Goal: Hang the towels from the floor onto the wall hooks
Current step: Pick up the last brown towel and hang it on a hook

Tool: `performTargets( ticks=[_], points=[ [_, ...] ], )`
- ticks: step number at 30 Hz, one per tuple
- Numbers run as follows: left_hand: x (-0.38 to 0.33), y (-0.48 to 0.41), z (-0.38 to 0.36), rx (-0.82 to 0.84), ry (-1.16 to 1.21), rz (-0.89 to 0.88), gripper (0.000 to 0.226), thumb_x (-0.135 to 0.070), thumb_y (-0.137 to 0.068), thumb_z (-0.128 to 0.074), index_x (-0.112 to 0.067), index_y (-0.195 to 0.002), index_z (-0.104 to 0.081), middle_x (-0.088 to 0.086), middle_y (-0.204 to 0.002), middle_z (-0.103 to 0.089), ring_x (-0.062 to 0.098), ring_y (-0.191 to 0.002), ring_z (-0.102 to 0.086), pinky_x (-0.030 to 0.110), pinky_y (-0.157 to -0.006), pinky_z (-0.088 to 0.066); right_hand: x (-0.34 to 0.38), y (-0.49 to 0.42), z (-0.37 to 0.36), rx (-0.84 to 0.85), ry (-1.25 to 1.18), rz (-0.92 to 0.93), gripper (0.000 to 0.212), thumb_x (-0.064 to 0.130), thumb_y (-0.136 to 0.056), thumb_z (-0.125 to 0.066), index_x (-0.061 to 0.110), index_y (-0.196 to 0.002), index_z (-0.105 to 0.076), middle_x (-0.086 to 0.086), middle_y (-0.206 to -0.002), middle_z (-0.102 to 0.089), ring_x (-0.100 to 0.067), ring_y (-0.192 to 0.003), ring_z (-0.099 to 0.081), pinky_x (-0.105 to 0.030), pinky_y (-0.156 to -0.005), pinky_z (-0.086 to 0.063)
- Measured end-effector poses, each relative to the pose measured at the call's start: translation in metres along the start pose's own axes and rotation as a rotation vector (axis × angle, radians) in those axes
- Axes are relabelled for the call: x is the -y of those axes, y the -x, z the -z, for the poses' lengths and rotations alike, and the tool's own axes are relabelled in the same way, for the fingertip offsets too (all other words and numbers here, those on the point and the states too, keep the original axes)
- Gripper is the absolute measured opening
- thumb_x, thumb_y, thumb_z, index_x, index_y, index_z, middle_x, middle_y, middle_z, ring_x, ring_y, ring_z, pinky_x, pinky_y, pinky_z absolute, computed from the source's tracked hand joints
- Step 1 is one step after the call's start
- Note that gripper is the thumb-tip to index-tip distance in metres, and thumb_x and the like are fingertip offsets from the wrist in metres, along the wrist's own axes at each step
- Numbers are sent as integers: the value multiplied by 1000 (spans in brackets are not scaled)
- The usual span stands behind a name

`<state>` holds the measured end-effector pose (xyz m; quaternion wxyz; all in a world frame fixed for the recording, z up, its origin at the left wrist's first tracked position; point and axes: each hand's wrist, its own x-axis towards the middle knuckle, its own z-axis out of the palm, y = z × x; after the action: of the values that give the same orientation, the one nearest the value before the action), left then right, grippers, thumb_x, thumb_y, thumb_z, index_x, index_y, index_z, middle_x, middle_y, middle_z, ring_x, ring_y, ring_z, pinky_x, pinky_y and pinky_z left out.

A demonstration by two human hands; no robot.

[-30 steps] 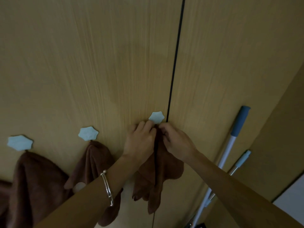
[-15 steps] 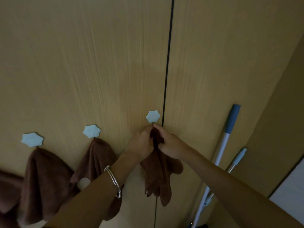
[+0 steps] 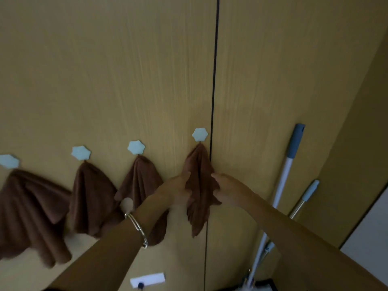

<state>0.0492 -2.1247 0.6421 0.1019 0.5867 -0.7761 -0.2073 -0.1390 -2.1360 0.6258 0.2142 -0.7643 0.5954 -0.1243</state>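
Several pale star-shaped hooks sit in a row on the wooden wall panel (image 3: 126,70). A brown towel (image 3: 199,164) hangs from the rightmost hook (image 3: 199,134), right beside the dark panel seam. My left hand (image 3: 177,191) grips that towel's left edge with the thumb raised along the cloth. At the right edge, my right hand (image 3: 223,186) pinches the cloth. Three more brown towels hang from the other hooks: one (image 3: 140,179) just left of my hands, one (image 3: 92,196) further left, one (image 3: 31,206) at the far left.
Two long handles lean against the wall on the right, a taller one with a blue grip (image 3: 296,141) and a shorter one (image 3: 310,192). A small white label-like patch (image 3: 148,279) is low on the panel. A white surface (image 3: 373,238) shows at the far right.
My hands have slid down from the hook to the towel's sides, leaving the towel's tip hanging on the rightmost hook. The view has pulled back, showing a fourth hook and towel at left.
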Motion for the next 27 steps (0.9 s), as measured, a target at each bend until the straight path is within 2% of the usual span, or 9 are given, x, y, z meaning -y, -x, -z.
performTargets(
  ticks=[4, 7, 10, 13, 15, 19, 21, 24, 27],
  points=[
    [2, 31, -33, 19, -15, 68, 59, -22, -96, -47, -14, -149, -21, 7, -147, -40, 21, -133, -39, 19, -101, -27, -1, 30, -34, 69, -13, 44, 52, 16, -91, -48, 13, -142, -40, -10, -141, -43, -25, -130, -43, -30, -105, -37],
    [9, 53, -54, 53, -54, 128, 61, -23, -95, -49, -17, -149, -22, 10, -144, -43, 24, -132, -41, 23, -102, -31, -2, 52, -57, 141, -10, 67, 32, 12, -91, -47, 6, -119, -60, -13, -119, -58, -27, -111, -56, -35, -90, -47],
    [15, 79, -65, 63, -53, 157, 58, -26, -93, -50, -17, -146, -30, 10, -140, -47, 24, -130, -43, 27, -106, -34, -1, 61, -69, 221, 50, 72, 24, 10, -87, -49, 3, -106, -63, -14, -110, -62, -27, -105, -58, -37, -86, -47],
    [22, 107, -60, -57, 40, 159, 52, -35, -84, -46, -20, -134, -50, 5, -131, -58, 24, -123, -52, 34, -103, -41, 16, 62, -68, 249, 68, 124, 26, 13, -90, -50, 11, -112, -65, -4, -117, -62, -21, -113, -55, -25, -84, -40],
    [28, 127, -48, -156, 77, 175, 43, -29, -84, -47, -19, -124, -60, 4, -123, -64, 25, -116, -57, 36, -98, -44, 37, 62, -69, 259, 104, 159, 20, 12, -89, -50, 19, -100, -65, 4, -106, -63, -18, -108, -55, -20, -78, -36],
    [51, 179, -19, -239, 46, 194, 38, -26, -82, -45, -16, -112, -67, 6, -113, -68, 27, -109, -61, 35, -94, -47, 93, 68, -80, 234, 105, 240, 30, 15, -89, -51, 15, -115, -64, -2, -118, -64, -20, -111, -59, -24, -84, -44],
    [69, 212, -5, -270, 34, 239, 36, -28, -82, -44, -15, -106, -68, 5, -111, -67, 26, -107, -60, 34, -91, -47, 129, 75, -91, 244, 111, 304, 26, 16, -89, -50, 20, -109, -65, 0, -112, -64, -21, -111, -59, -25, -83, -43],
    [103, 269, 11, -326, -10, 361, 30, -20, -90, -49, -21, -116, -65, 3, -119, -65, 24, -111, -58, 31, -91, -46, 191, 88, -116, 298, 164, 380, 29, 17, -91, -48, 20, -115, -64, -4, -118, -61, -25, -114, -56, -24, -79, -37],
    [136, 335, 23, -322, -32, 420, 32, -19, -92, -45, -22, -118, -62, 2, -122, -62, 21, -111, -56, 30, -92, -45, 254, 113, -149, 323, 160, 420, 36, 21, -89, -47, 24, -121, -61, -5, -127, -57, -24, -118, -54, -23, -86, -39]
  ],
)
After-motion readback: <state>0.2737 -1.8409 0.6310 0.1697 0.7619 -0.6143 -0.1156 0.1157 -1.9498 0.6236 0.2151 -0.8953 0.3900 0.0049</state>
